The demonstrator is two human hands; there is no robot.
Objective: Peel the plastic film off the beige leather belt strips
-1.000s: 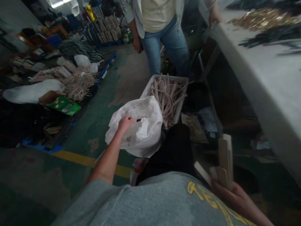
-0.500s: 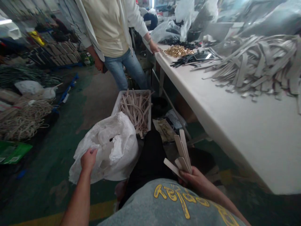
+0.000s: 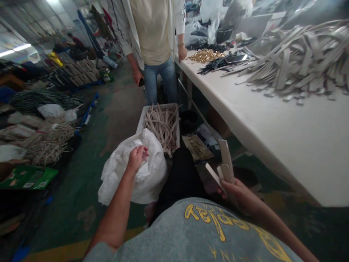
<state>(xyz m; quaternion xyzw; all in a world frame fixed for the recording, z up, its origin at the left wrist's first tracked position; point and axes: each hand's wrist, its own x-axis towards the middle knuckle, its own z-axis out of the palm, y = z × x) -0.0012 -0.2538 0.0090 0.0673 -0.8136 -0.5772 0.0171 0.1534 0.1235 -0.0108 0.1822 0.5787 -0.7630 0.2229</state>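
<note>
A white woven plastic bag (image 3: 155, 171) stands by my left knee, its mouth crumpled and gathered. My left hand (image 3: 136, 158) is over the bag's mouth, fingers curled in against the white plastic; what they hold, if anything, is hidden. Held in my right hand (image 3: 235, 190), at my right thigh, are several flat pale strips (image 3: 227, 160), fanned out and pointing up. Just beyond the bag, a white crate (image 3: 140, 122) holds a heap of beige strips (image 3: 161, 125).
A white-topped table (image 3: 261, 127) runs along my right, with piled grey straps (image 3: 297, 62), black strips (image 3: 218, 65) and small gold pieces (image 3: 206, 55). Another person (image 3: 152, 32) stands beyond the crate, one hand on the table corner. Bundled cords (image 3: 51, 142) lie on the left.
My left hand has moved from the bag's left edge right and forward over its mouth. My right hand keeps the strips, now more upright. The view has shifted left.
</note>
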